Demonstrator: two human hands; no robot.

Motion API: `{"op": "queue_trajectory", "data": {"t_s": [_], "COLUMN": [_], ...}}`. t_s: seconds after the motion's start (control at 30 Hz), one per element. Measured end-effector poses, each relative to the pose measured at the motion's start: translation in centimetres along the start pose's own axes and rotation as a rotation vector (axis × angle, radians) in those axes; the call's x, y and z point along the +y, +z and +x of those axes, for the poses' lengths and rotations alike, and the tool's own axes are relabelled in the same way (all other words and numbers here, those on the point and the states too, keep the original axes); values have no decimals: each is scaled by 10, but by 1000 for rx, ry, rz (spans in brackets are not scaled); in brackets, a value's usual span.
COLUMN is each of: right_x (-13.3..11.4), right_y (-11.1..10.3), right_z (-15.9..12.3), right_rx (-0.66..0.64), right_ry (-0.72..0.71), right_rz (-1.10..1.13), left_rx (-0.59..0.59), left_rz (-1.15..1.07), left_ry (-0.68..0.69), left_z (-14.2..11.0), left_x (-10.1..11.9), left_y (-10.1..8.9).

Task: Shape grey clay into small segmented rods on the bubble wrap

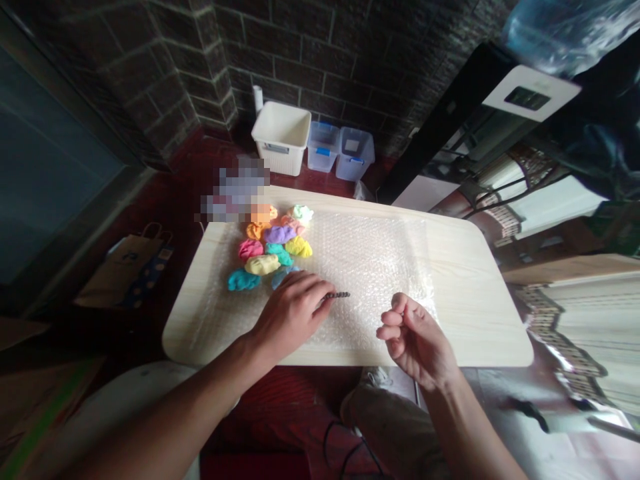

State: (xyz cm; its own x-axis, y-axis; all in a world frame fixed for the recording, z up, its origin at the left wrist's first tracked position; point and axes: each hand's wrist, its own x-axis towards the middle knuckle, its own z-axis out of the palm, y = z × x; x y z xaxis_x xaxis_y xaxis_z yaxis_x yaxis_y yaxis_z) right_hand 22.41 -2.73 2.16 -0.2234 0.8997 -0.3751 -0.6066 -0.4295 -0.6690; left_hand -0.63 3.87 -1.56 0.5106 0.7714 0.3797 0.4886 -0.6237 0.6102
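Observation:
My left hand (300, 307) is closed, its thumb and fingers gripping a thin dark strip with a ridged or twisted look (341, 295). That strip points right, over the bubble wrap (360, 257), and part of it is hidden in my fingers. My right hand (417, 340) is held to the right with thumb and fingertips pinched together; anything between them is too small to make out. Just beyond my left hand lie several crumpled, bright-coloured soft bundles, among them a purple one (279, 234), a teal one (243, 280) and a blue one (284, 275) partly covered by that hand.
The bubble wrap is spread on a pale wooden table (465, 300) with rounded corners. Beyond it on the floor stand a white bin (283, 137) and two clear plastic boxes (355, 157). A paper bag (117, 270) is at the left, with a brick wall behind.

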Motion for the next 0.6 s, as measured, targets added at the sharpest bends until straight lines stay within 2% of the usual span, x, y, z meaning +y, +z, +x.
{"op": "queue_trajectory", "data": {"t_s": [0.13,0.27,0.4,0.5,0.6], "right_x": [2,3,3,4,7], "right_y": [-5,-11,-14,-14,-16], "right_z": [-1,7,17,21,24], "right_rx": [-1,18,108,159,176], "right_ry": [-18,-150,-247,-247,-229], "right_rz": [-57,-126,-167,-230,-257], "left_rx": [3,-33,-124,-151,-164], "left_rz": [-11,-3,95,170,204], "left_ry": [-13,20,109,154,166], "left_z": [0,-1,-3,-3,-1], "left_x": [2,4,5,5,6], "left_y": [-1,0,14,28,28]}}
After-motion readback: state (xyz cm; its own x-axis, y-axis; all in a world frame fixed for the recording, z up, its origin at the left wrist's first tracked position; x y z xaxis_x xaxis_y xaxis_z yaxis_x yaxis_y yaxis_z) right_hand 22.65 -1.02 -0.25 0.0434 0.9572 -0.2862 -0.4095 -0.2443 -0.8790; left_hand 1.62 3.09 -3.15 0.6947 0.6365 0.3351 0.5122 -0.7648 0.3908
